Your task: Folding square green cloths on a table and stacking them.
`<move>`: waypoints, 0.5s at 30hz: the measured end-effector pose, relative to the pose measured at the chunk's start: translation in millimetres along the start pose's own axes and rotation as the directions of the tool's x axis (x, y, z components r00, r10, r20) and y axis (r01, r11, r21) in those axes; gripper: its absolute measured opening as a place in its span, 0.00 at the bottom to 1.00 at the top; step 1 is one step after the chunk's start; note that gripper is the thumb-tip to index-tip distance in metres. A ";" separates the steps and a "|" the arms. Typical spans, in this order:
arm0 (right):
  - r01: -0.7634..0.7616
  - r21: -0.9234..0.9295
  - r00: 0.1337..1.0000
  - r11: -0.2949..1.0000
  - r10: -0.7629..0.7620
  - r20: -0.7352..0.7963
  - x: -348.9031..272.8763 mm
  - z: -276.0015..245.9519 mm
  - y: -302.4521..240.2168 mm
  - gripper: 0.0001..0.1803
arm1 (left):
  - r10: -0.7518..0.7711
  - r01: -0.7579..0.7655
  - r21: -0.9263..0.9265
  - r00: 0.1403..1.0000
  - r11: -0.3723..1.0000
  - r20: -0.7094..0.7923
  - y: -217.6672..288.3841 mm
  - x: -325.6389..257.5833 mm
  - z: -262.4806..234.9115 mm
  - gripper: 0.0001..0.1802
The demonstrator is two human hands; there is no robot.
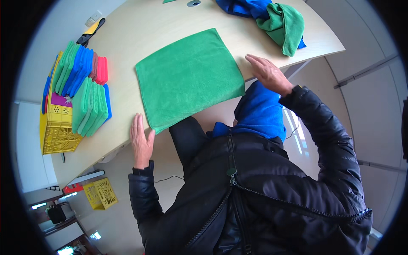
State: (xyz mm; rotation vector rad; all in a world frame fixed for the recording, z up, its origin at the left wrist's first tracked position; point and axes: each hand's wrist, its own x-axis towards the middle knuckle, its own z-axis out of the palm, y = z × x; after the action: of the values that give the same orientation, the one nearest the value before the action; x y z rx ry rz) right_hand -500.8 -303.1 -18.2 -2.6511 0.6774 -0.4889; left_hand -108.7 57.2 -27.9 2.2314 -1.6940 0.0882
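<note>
At left, folded and stacked beside a yellow crate: towels in green, blue and red. Next, left hand by the near-left corner of the green cloth, fingers straight and open, gripping nothing; too close to tell whether touching. In the middle, spread flat on the table, near edge hanging past the tabletop: the cloth. Probably light, soft and limp, too napped to slip much; hardly fragile, but likely to sag if lifted by one point. Best pinched at two corners. Then right hand, just beside the right edge, fingers extended, holding nothing. Beyond, crumpled cloths.
</note>
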 end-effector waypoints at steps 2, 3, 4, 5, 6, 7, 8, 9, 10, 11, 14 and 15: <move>0.037 -0.070 0.999 0.997 -0.037 -0.001 -13.2 1.5 -9.4 0.38 | 0.031 -0.031 -0.016 0.999 0.999 -0.036 2.1 -7.2 0.3 0.37; 0.081 -0.136 0.997 0.987 -0.083 -0.003 -17.4 3.5 -14.8 0.39 | 0.090 -0.086 0.092 0.995 0.992 -0.050 1.7 -9.0 0.9 0.37; 0.126 -0.200 0.992 0.972 -0.129 -0.003 -19.0 5.6 -18.3 0.40 | 0.151 -0.136 0.201 0.987 0.970 -0.056 1.3 -9.8 1.6 0.38; 0.131 -0.195 0.991 0.972 -0.133 -0.001 -15.3 8.8 -18.9 0.40 | 0.210 -0.183 0.309 0.976 0.933 -0.056 0.7 -10.1 1.9 0.39; 0.171 -0.213 0.983 0.962 -0.180 -0.021 -6.7 13.0 -18.7 0.40 | 0.204 -0.177 0.313 0.978 0.933 -0.054 -0.2 -6.3 4.5 0.39; 0.212 -0.232 0.973 0.949 -0.228 -0.040 2.1 17.0 -19.2 0.41 | 0.237 -0.198 0.311 0.967 0.929 -0.090 0.2 3.1 8.7 0.39; 0.254 -0.252 0.959 0.934 -0.276 -0.059 7.1 20.3 -21.0 0.41 | 0.268 -0.219 0.310 0.955 0.925 -0.127 0.8 12.8 12.7 0.39; 0.263 -0.247 0.957 0.933 -0.285 -0.056 9.7 23.1 -21.3 0.41 | 0.297 -0.237 0.308 0.941 0.921 -0.163 1.5 19.0 18.1 0.39; 0.284 -0.277 0.952 0.918 -0.304 -0.031 13.4 25.0 -22.4 0.41 | 0.288 -0.226 0.316 0.944 0.922 -0.164 3.1 20.9 19.5 0.39; 0.306 -0.306 0.946 0.901 -0.323 -0.005 17.0 26.9 -23.3 0.41 | 0.307 -0.254 0.284 0.938 0.924 -0.159 5.2 22.1 21.3 0.37; 0.339 -0.302 0.935 0.891 -0.354 0.004 22.7 31.4 -30.8 0.42 | 0.349 -0.316 0.211 0.926 0.925 -0.144 5.6 20.5 22.4 0.33; 0.351 -0.273 0.929 0.896 -0.369 -0.016 24.2 32.9 -32.6 0.42 | 0.336 -0.304 0.177 0.923 0.936 -0.189 4.8 19.5 21.5 0.31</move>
State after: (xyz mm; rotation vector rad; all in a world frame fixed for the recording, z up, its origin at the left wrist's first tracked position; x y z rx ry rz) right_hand -454.6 -280.4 -27.5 -3.0463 0.2774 -0.6288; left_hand -110.9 31.5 -42.2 1.9306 -1.9640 0.5295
